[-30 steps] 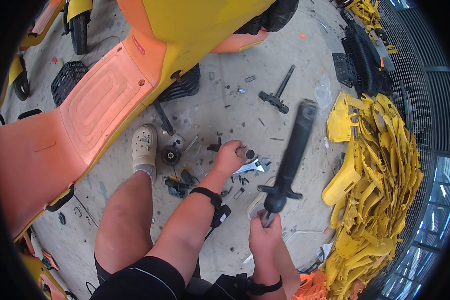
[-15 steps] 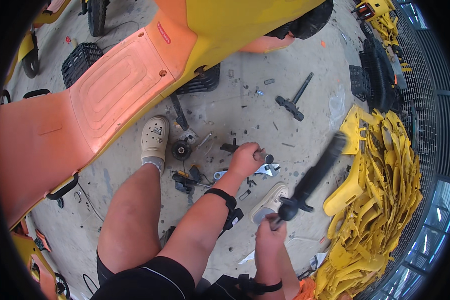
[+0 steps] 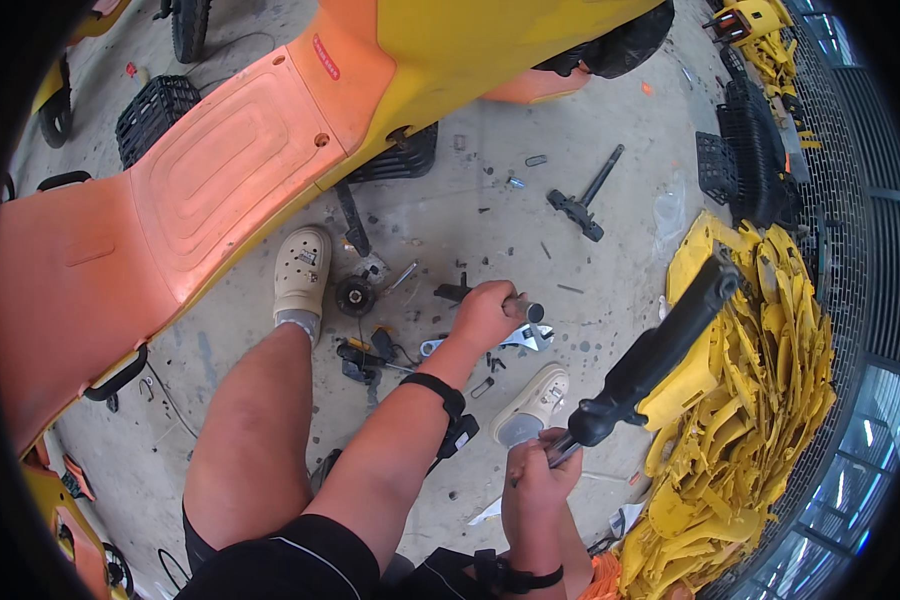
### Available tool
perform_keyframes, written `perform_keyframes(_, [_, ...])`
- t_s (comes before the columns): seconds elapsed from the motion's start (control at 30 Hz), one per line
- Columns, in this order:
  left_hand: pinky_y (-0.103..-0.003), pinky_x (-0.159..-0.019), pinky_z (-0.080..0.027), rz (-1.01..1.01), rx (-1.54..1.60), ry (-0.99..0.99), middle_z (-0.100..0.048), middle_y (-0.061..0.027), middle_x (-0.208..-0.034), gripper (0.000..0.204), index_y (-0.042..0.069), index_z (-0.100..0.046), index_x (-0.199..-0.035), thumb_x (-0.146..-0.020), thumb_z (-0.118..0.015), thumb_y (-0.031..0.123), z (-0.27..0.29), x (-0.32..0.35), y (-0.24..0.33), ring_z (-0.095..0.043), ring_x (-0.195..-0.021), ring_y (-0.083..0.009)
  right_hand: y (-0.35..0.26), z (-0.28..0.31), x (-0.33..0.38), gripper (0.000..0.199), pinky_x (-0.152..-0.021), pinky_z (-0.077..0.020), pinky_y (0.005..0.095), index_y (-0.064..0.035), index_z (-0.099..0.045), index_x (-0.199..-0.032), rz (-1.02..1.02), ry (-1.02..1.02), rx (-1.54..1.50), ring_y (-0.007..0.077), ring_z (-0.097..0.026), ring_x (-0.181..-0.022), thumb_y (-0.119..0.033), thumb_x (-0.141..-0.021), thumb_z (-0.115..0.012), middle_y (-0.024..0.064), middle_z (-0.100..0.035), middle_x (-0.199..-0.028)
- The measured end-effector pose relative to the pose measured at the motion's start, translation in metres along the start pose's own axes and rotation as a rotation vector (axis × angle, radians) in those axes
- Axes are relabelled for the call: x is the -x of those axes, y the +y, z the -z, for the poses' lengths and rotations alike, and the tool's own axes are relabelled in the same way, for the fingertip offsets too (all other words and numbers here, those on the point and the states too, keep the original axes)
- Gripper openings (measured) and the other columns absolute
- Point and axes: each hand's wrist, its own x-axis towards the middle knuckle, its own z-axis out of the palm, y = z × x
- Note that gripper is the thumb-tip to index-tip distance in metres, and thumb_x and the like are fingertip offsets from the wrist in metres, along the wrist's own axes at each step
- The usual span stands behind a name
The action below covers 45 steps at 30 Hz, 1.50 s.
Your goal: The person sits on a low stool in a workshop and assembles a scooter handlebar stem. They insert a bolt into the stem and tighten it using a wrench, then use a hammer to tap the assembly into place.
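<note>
Above the concrete floor (image 3: 610, 150), the left hand (image 3: 485, 313) grips a metal tube (image 3: 526, 309), the right hand (image 3: 536, 480) clutches a black shaft (image 3: 655, 355).

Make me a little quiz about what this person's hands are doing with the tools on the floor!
1. True or false: the right hand holds a long black handlebar grip.
2. What does the left hand grip? A) a grey metal tube B) a yellow panel C) a shoe
3. Fill in: the heap of plastic panels on the person's right is ____.

Key: 1 true; 2 A; 3 yellow
</note>
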Motion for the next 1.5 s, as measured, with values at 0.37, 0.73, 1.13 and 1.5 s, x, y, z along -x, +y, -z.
perform_keyframes(0.37, [-0.047,-0.063,-0.047,-0.197,-0.098,0.069,-0.056,-0.017,-0.071,0.014,0.001,-0.058,-0.071,-0.075,-0.072,0.003,-0.005,0.004,0.003,-0.056,-0.071,-0.0383,-0.015,-0.003,-0.01,0.016,-0.042,-0.0403,0.0271,-0.0052,-0.05,-0.099,-0.116,0.102,0.183,0.0125,-0.049,-0.044,-0.002,-0.086,-0.059,0.0032,-0.051,-0.06])
perform_keyframes(0.73, [-0.047,-0.097,-0.051,-0.182,-0.113,0.115,-0.059,-0.0194,-0.07,0.017,0.003,-0.059,-0.072,-0.077,-0.074,0.005,-0.017,0.002,-0.003,-0.059,-0.077,-0.0432,-0.015,-0.027,-0.012,0.015,-0.042,-0.0395,0.0272,0.0008,-0.055,-0.098,-0.3,-0.044,0.308,0.0115,-0.05,-0.044,0.0,-0.084,-0.06,0.0035,-0.053,-0.059])
perform_keyframes(1.13, [-0.048,-0.088,-0.053,-0.151,-0.142,0.129,-0.06,-0.0205,-0.072,0.014,0.001,-0.058,-0.074,-0.074,-0.072,0.002,-0.012,-0.002,-0.003,-0.059,-0.078,-0.0431,-0.012,-0.025,-0.023,0.015,-0.045,-0.0394,0.0297,-0.0016,-0.051,-0.098,-0.557,-0.157,0.165,0.0146,-0.044,-0.044,-0.003,-0.084,-0.056,0.003,-0.045,-0.058])
perform_keyframes(1.5, [-0.047,-0.091,-0.051,-0.14,-0.139,0.047,-0.062,-0.0187,-0.072,0.021,0.001,-0.06,-0.068,-0.077,-0.075,0.013,-0.012,-0.004,-0.003,-0.06,-0.081,-0.0421,-0.014,-0.015,-0.02,0.016,-0.054,-0.0452,0.0288,0.0007,-0.058,-0.096,-0.21,-0.041,0.631,0.0139,-0.057,-0.056,-0.008,-0.084,-0.062,0.0045,-0.058,-0.067])
